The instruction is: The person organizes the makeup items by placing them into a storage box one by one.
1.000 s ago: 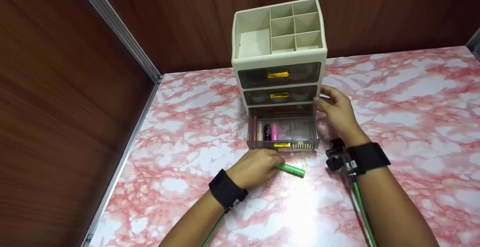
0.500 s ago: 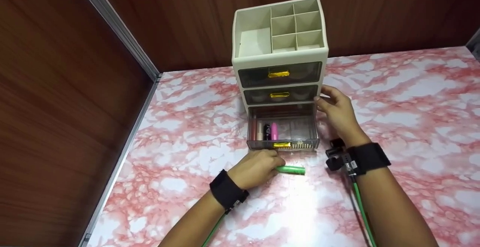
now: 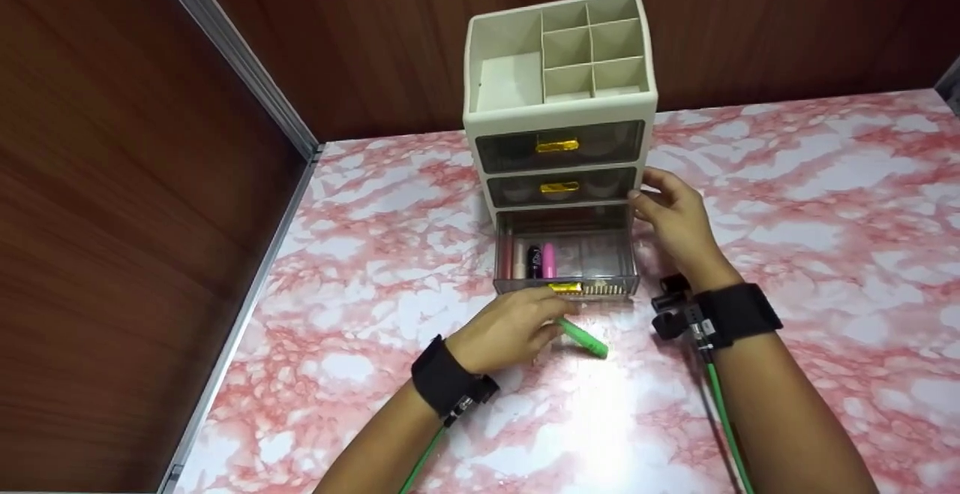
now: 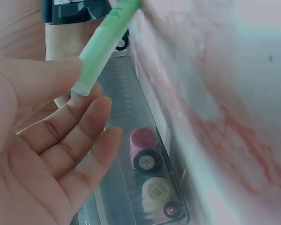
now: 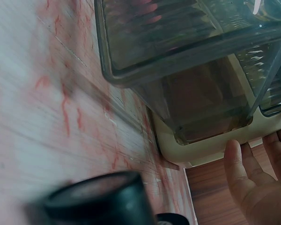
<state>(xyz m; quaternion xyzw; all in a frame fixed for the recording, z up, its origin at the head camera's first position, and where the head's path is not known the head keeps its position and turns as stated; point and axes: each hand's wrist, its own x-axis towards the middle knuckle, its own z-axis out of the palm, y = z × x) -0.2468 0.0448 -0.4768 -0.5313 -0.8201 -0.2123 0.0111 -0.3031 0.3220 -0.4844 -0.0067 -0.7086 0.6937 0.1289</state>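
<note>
My left hand [image 3: 517, 329] pinches a slim green cosmetic tube [image 3: 585, 338] between thumb and fingers, just in front of the pulled-out bottom drawer [image 3: 517, 285]. In the left wrist view the tube [image 4: 100, 54] slants away from the thumb, and the other fingers are loosely bent. Inside the drawer, at its left, stand or lie a pink tube [image 3: 549, 261], a black tube [image 3: 535, 260] and a beige one [image 4: 157, 193]. My right hand [image 3: 679, 224] rests against the right side of the cream organizer [image 3: 559, 111], thumb at its front edge, fingers along the side.
Two upper drawers with gold handles [image 3: 559, 188] are closed. The organizer's top has several compartments [image 3: 566, 49]. A brown wooden panel [image 3: 375, 43] stands behind, another [image 3: 112, 216] at the left. The table [image 3: 360, 254] has a red and white marbled surface.
The green tube first swung nearly level, then its free end tipped down towards the near right again. My left hand has lifted slightly. The right hand stays at the organizer's side.
</note>
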